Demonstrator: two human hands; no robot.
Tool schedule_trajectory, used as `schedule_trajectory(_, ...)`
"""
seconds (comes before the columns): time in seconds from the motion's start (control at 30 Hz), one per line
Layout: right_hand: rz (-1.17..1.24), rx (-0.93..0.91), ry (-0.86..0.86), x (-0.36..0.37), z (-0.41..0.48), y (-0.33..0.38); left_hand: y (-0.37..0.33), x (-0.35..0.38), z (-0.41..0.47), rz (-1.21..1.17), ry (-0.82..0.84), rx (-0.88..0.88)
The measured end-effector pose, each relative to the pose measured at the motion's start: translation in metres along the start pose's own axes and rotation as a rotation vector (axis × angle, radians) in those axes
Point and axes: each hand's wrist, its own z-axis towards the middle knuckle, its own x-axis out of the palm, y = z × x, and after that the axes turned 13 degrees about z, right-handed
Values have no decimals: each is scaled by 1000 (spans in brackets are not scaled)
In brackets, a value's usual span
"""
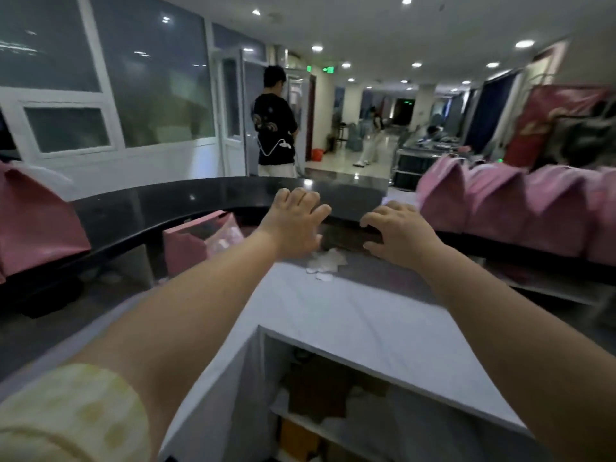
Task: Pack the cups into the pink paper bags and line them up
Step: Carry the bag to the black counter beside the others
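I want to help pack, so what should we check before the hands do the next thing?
1. Grip of left hand and right hand: cannot tell; both reach toward the dark thing at the edge of the counter.
2. What the dark thing is: cannot tell, blurred.
3. Cup in sight: not ok, none shows.
4. Bag ready: ok, the open pink bag stands left of the hands.
5. Line-up: ok, the row of pink bags stands side by side on the right.

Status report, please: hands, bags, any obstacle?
Right hand grips dark box; left hand beside it, grip unclear. Pink bags lined on counter, right side. No cup visible. White scraps before box.
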Motion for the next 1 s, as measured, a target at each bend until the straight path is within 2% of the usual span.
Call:
schedule_trajectory(0.13,-3,222,6,-51,-142,-75,-134,-64,57,-103,-68,122)
schedule_trajectory(0.3,-20,559,-28,-124,-358,-160,-341,-193,118,-313,-164,292)
schedule_trajectory(0.43,-104,852,-66,-179,-517,-193,-494,-298,131,-524,-224,434)
schedule_trajectory(0.53,-116,982,-69,-200,-609,-200,-589,-353,121,-559,-262,575)
schedule_trajectory(0.67,-139,1107,-78,-212,-702,-206,-679,-406,110,-523,-347,725)
schedule_trajectory(0.8,-128,1260,-103,-208,-770,-211,-743,-445,109,-605,-369,825)
schedule_trajectory(1.0,-139,1340,-62,-213,-814,-266,-820,-457,144,-577,-432,891)
